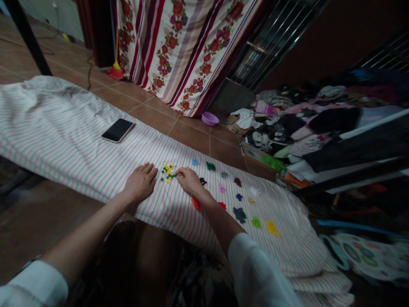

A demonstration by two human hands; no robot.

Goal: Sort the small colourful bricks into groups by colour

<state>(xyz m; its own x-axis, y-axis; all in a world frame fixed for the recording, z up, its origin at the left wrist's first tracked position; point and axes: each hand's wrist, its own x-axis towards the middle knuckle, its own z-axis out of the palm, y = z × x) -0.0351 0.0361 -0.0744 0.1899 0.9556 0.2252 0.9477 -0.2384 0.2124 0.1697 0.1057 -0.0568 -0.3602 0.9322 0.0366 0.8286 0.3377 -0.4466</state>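
My left hand point(141, 181) lies flat on a striped cloth point(79, 140), its fingers stretched out, just left of a mixed pile of small yellow and green pieces point(168, 170). At the right side of that pile is my right hand point(188, 179), with thumb and fingers pinched together. Whatever is between those fingertips is too small to make out. Little heaps sorted by colour lie right of the hand, among them a light blue heap point(194, 162), a dark green heap point(210, 166), a dark grey heap point(239, 215) and a yellow heap point(272, 227). My right forearm partly covers an orange-red heap point(196, 203).
A phone point(118, 130) rests on the cloth at the left. Beyond the cloth are a purple basin point(210, 118), a red broom point(115, 71) and a flowered curtain point(179, 51). Piled clothes point(306, 111) stand at the right.
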